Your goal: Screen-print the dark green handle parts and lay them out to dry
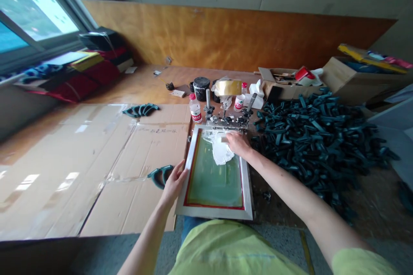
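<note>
A screen-printing frame with a silver border and a green mesh lies in front of me. Thick white ink is heaped on the upper part of its mesh. My right hand is closed around a small pale squeegee at the ink, most of it hidden by my fingers. With my left hand I grip the left edge of the frame. Just left of that hand, a curved dark green plastic part lies on the cardboard. At the frame's far end stands a metal hinge clamp.
A big pile of dark green plastic parts is heaped on the right. More parts stand in a row on the cardboard. Behind the clamp are red-capped bottles, a black tub and a tape roll. Cardboard boxes stand at back right.
</note>
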